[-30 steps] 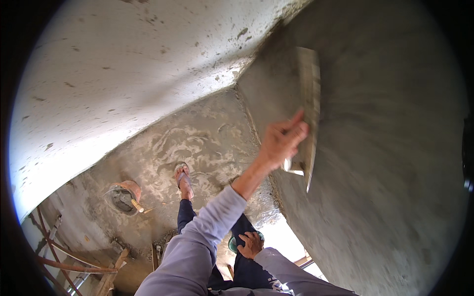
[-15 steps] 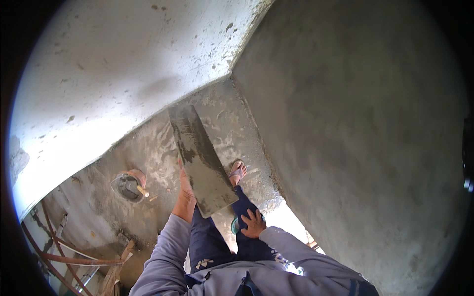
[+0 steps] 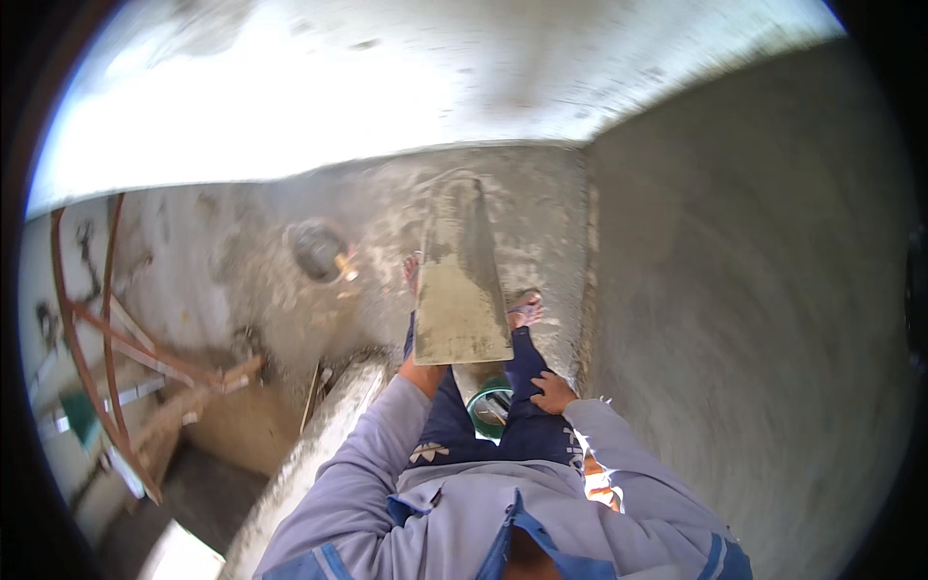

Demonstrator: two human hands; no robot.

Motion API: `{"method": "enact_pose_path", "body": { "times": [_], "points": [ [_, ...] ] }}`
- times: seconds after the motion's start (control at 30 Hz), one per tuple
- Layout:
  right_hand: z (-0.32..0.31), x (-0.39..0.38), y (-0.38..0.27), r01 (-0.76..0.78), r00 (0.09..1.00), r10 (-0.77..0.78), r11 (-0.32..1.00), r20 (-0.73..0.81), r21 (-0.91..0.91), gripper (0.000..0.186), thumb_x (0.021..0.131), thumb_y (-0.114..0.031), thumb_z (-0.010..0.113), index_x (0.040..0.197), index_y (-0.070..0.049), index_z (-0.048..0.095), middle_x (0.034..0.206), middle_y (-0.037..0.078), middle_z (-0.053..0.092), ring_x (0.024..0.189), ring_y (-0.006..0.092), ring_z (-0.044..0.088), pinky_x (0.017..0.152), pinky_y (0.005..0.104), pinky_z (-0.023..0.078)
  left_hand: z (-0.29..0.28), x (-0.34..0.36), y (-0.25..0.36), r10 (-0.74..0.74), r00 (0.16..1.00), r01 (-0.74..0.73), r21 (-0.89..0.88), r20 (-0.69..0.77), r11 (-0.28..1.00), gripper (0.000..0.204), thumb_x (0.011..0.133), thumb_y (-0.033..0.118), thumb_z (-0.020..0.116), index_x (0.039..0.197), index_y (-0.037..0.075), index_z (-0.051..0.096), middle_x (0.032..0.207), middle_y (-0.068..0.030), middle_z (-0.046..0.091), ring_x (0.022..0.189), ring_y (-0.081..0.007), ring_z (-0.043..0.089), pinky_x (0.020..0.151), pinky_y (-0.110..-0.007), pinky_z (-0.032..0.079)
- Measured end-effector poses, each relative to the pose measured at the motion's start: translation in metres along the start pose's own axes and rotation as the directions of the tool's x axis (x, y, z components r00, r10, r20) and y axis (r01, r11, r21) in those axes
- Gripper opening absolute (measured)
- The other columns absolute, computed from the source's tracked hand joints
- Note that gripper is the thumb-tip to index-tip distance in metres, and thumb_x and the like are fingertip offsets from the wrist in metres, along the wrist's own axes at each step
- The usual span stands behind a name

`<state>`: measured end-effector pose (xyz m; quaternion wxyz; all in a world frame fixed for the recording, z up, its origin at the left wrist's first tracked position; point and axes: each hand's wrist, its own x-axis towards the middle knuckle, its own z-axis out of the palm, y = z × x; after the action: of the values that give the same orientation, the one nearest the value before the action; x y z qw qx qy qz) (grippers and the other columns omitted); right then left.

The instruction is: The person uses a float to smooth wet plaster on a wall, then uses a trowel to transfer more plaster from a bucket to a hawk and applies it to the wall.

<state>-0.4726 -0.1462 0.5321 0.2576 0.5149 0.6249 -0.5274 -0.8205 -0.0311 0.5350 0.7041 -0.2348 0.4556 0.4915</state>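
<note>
My left hand [image 3: 423, 377] is under the near left end of a long, flat, tapering-looking board [image 3: 464, 300]. It bears the board, though its fingers are hidden beneath. The board's face is grey-tan at the near end, with dark wet patches toward the far end. My right hand [image 3: 554, 393] rests on my right knee, its fingers lying over the dark blue trouser leg [image 3: 527, 362], holding nothing. Between my legs stands a green-rimmed bucket [image 3: 490, 411] with dark things inside, partly covered by my legs.
A round container [image 3: 319, 251] with a wooden-handled tool [image 3: 345, 266] stands on the stained floor to the left. Rusty metal bars [image 3: 92, 319] and timber [image 3: 198, 396] lie beyond a ledge [image 3: 333, 416]. A pale wall [image 3: 387, 87] runs ahead; a grey plastered wall [image 3: 735, 309] rises at right.
My view has turned to the right side's wall corner, and the board now points straight ahead instead of slanting. My right hand stays on my knee, its fingers less spread.
</note>
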Motion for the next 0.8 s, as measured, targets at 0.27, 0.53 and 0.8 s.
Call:
{"method": "enact_pose_path", "body": {
  "times": [0.27, 0.53, 0.8],
  "points": [
    [-0.079, 0.153, -0.159, 0.216, 0.976, -0.215, 0.976, -0.022, 0.019, 0.045, 0.092, -0.032, 0.055, 0.125, -0.003, 0.066, 0.121, 0.023, 0.067, 0.118, 0.0383, 0.06, 0.1, 0.0456, 0.046, -0.147, -0.041, 0.13, 0.33, 0.941, -0.338, -0.184, -0.07, 0.923, 0.043, 0.099, 0.042, 0.049, 0.129, 0.013, 0.059, 0.123, -0.0074, 0.066, 0.114, -0.0248, 0.062, 0.099, -0.044, 0.051],
    [-0.003, 0.365, -0.406, 0.368, 0.918, -0.374, 0.927, -0.13, -0.066, 0.053, 0.092, -0.034, 0.058, 0.134, -0.002, 0.055, 0.126, 0.024, 0.064, 0.117, 0.0404, 0.06, 0.1, 0.046, 0.047, -0.304, -0.011, 0.247, 0.478, 0.865, -0.337, -0.526, 0.155, 0.78, 0.044, 0.103, 0.041, 0.04, 0.136, 0.017, 0.056, 0.13, -0.0077, 0.065, 0.12, -0.0257, 0.061, 0.103, -0.047, 0.05],
    [0.043, 0.5, -0.49, 0.081, 0.991, -0.097, 0.983, -0.093, -0.162, 0.056, 0.089, -0.037, 0.066, 0.128, -0.001, 0.05, 0.11, 0.025, 0.068, 0.104, 0.0436, 0.065, 0.089, 0.0494, 0.051, -0.364, 0.029, 0.278, 0.271, 0.851, 0.513, -0.597, 0.451, -0.617, 0.043, 0.101, 0.041, 0.044, 0.132, 0.016, 0.058, 0.128, -0.0038, 0.065, 0.117, -0.0264, 0.063, 0.097, -0.046, 0.053]
  ]
}}
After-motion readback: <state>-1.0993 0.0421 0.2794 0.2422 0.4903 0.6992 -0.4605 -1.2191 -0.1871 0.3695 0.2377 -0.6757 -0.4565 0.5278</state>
